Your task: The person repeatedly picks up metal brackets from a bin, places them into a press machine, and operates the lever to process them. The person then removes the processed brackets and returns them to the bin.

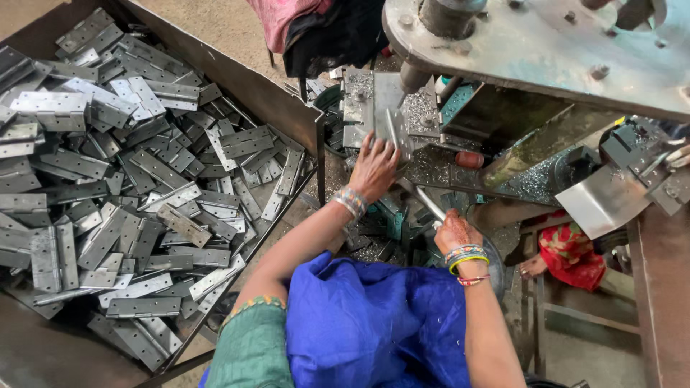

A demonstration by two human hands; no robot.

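Your left hand (374, 167) reached forward, fingers spread flat against a metal plate (389, 122) at the press (532, 43) bed — pressing on it, not pinching. Bangles sat on that wrist. Your right hand (454, 231) was closed around a metal rod (425, 202) that angled up and left toward the press; fingers curled tight, thumb hidden. Bangles on that wrist too.

The plate stood just under the big grey press head, with metal shavings (535, 183) scattered on the surfaces to its right. A red knob (468, 159) showed just right of your left hand.

To your left sat a large bin (237, 75), heaped with flat grey hinges (129, 194) lying every which way. Blue cloth (374, 323) covered your lap. Lower right — a foot (533, 267) and red fabric (571, 251), whose I couldn't tell.
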